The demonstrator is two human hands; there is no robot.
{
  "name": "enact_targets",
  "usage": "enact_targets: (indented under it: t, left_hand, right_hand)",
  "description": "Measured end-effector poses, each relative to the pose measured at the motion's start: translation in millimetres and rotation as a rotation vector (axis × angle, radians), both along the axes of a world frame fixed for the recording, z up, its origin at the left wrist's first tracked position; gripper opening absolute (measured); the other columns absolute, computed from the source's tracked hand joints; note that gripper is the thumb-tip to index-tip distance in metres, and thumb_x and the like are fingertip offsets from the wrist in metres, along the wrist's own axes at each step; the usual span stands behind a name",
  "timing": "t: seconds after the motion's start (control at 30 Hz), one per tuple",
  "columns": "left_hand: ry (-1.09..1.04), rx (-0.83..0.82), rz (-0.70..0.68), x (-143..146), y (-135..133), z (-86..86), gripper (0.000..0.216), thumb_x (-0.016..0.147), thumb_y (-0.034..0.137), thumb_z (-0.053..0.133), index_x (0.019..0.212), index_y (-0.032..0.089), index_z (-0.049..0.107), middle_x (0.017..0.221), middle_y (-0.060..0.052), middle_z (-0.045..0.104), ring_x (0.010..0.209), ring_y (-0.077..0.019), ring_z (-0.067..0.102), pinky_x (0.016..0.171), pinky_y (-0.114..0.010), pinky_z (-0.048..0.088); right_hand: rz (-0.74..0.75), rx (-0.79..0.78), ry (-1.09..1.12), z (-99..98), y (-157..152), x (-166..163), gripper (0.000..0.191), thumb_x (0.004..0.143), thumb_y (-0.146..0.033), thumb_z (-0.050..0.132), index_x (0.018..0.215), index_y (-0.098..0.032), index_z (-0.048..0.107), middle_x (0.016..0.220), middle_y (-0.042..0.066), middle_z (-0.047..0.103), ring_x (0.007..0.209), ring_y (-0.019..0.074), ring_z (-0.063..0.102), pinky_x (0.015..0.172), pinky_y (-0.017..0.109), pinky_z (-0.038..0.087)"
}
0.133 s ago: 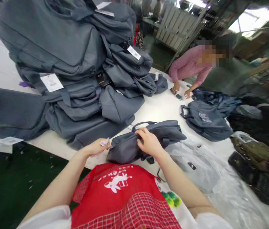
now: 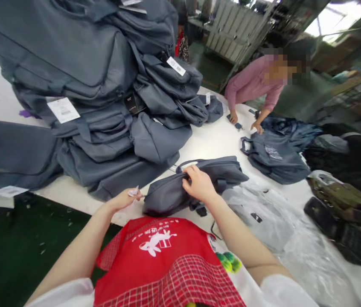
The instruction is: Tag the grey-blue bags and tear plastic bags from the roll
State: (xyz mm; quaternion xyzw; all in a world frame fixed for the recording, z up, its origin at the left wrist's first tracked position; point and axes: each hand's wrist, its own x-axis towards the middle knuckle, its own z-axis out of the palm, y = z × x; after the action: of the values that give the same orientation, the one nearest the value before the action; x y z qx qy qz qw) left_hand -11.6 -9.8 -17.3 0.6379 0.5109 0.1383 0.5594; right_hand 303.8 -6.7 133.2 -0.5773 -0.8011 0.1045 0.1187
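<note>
The heap of grey bags [image 2: 110,143] is covering the far left of the white table [image 2: 211,143], and at least 2 white tags [image 2: 62,109] are showing on it. Just in front of the heap's near right corner, a slim grey bag [image 2: 164,196] is lying on the table, its strap [image 2: 188,163] arching along the side facing the heap.

The person's 2 hands are working at this bag. In front of the heap, the left hand [image 2: 124,200] is pinching a crumpled white scrap [image 2: 133,192] in closed fingers, right beside the bag's left end; whether those fingers are also gripping the bag, I cannot tell. Farther right of the heap, the right hand [image 2: 199,185] is gripping the bag's upper edge, its fingers bending over the top and its thumb pressing the near side.

To the right of the heap and nearer the person, clear plastic [image 2: 273,221] is spreading over the table. Beyond that, well apart from the heap, a dark bag with a handle [image 2: 276,157] is lying flat. Past the heap's far right end, a person in pink [image 2: 247,87] is leaning over the table, 1 hand reaching to small dark pieces [image 2: 238,126].
</note>
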Motion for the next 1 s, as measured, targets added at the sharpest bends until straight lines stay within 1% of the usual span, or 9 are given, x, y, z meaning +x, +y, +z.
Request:
enact_targets:
  t: [0.17, 0.27, 0.4, 0.47, 0.53, 0.6, 0.67, 0.8, 1.0]
  left_hand:
    - [0.165, 0.084, 0.114, 2, -9, 1.9, 0.042, 0.078, 0.057, 0.049, 0.073, 0.018, 0.063, 0.074, -0.007, 0.068, 0.075, -0.0237, 0.064, 0.075, -0.035, 0.05]
    - [0.251, 0.229, 0.203, 23, -14, 31.9, 0.046, 0.08, 0.057, 0.051, 0.098, 0.018, 0.065, 0.103, -0.012, 0.07, 0.103, -0.0289, 0.062, 0.096, -0.041, 0.044]
    - [0.344, 0.465, 0.107, 77, -22, 81.6, 0.088, 0.072, 0.06, 0.065, 0.144, 0.018, 0.036, 0.141, -0.014, 0.052, 0.125, -0.0296, 0.053, 0.103, -0.038, 0.041]
    - [0.455, 0.509, 0.045, 101, -19, 95.0, 0.085, 0.072, 0.059, 0.067, 0.141, 0.016, 0.04, 0.137, -0.016, 0.055, 0.118, -0.0312, 0.058, 0.094, -0.037, 0.047]
    - [0.553, 0.507, 0.054, 114, -6, 98.7, 0.058, 0.078, 0.055, 0.06, 0.123, 0.018, 0.055, 0.12, -0.014, 0.065, 0.106, -0.0298, 0.064, 0.084, -0.036, 0.05]
    - [0.606, 0.525, 0.108, 115, 16, 96.5, 0.044, 0.082, 0.055, 0.055, 0.107, 0.02, 0.062, 0.105, -0.011, 0.07, 0.097, -0.0283, 0.066, 0.079, -0.034, 0.05]
    - [0.639, 0.571, 0.219, 109, 41, 92.1, 0.048, 0.081, 0.059, 0.054, 0.105, 0.018, 0.063, 0.102, -0.012, 0.071, 0.097, -0.0293, 0.066, 0.079, -0.035, 0.05]
    - [0.743, 0.495, 0.365, 98, 79, 83.5, 0.061, 0.079, 0.067, 0.049, 0.101, 0.013, 0.066, 0.1, -0.018, 0.071, 0.099, -0.0346, 0.065, 0.082, -0.04, 0.051]
    - [0.866, 0.268, 0.196, 86, 81, 80.8, 0.064, 0.073, 0.075, 0.049, 0.094, 0.015, 0.063, 0.091, -0.013, 0.07, 0.09, -0.0343, 0.067, 0.075, -0.04, 0.054]
  right_hand:
    - [0.052, -0.04, 0.269, -2.3, 4, 10, 0.045, 0.082, -0.017, 0.059, 0.127, -0.02, 0.053, 0.137, 0.012, 0.048, 0.087, 0.0148, 0.063, 0.089, 0.035, 0.052]
    - [0.061, -0.082, 0.477, -5.9, 5, 24, 0.048, 0.083, -0.016, 0.058, 0.13, -0.022, 0.052, 0.146, 0.011, 0.043, 0.088, 0.013, 0.065, 0.092, 0.036, 0.053]
    - [0.122, -0.156, 0.623, -9.2, 2, 33, 0.051, 0.087, -0.016, 0.053, 0.137, -0.022, 0.046, 0.153, 0.013, 0.034, 0.105, 0.0165, 0.065, 0.099, 0.038, 0.051]
    - [0.128, -0.108, 0.65, -6.5, -5, 34, 0.052, 0.087, -0.017, 0.054, 0.138, -0.02, 0.046, 0.153, 0.014, 0.034, 0.115, 0.0192, 0.061, 0.102, 0.04, 0.048]
    - [0.087, -0.003, 0.682, -1.8, -16, 39, 0.047, 0.086, -0.018, 0.056, 0.133, -0.018, 0.052, 0.148, 0.015, 0.04, 0.116, 0.0199, 0.059, 0.101, 0.038, 0.049]
    - [0.004, 0.098, 0.705, 0.8, -29, 51, 0.034, 0.087, -0.02, 0.058, 0.121, -0.018, 0.06, 0.135, 0.013, 0.054, 0.11, 0.0189, 0.061, 0.094, 0.035, 0.051]
    - [-0.112, 0.145, 0.689, -3.6, -44, 70, 0.02, 0.088, -0.022, 0.056, 0.105, -0.018, 0.066, 0.114, 0.009, 0.065, 0.099, 0.0174, 0.063, 0.087, 0.032, 0.052]
    - [-0.399, -0.099, 0.44, -39.6, -74, 110, 0.02, 0.092, -0.026, 0.05, 0.094, -0.017, 0.068, 0.094, 0.006, 0.07, 0.087, 0.0153, 0.063, 0.08, 0.026, 0.049]
    - [-0.513, -0.455, 0.223, -109.7, -118, 127, 0.015, 0.082, -0.02, 0.06, 0.084, -0.019, 0.074, 0.083, 0.004, 0.074, 0.074, 0.0153, 0.065, 0.067, 0.022, 0.044]
